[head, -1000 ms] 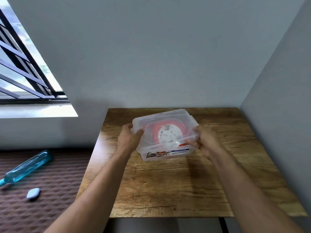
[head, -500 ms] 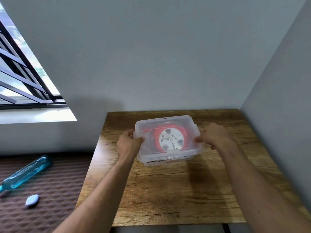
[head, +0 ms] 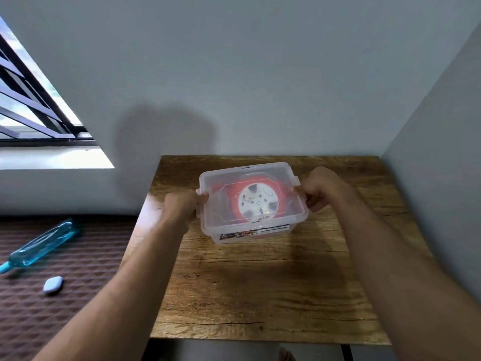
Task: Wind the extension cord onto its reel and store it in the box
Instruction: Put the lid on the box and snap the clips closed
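Observation:
A clear plastic box (head: 216,225) with its lid on rests on the wooden table (head: 260,295), toward the far middle. Through the lid I see the red reel with a white socket face (head: 256,200) lying flat inside. My left hand (head: 182,207) grips the clip on the box's left side. My right hand (head: 320,187) grips the clip on its right side. The cord itself is hidden within the reel.
Walls close in behind and to the right of the table. To the left lies a brown quilted surface with a blue bottle (head: 41,246) and a small pale blue object (head: 53,284). A barred window (head: 31,110) is at the far left.
The box went from tilted and lifted in both hands to flat on the table. My hands shifted to the side clips of the lid.

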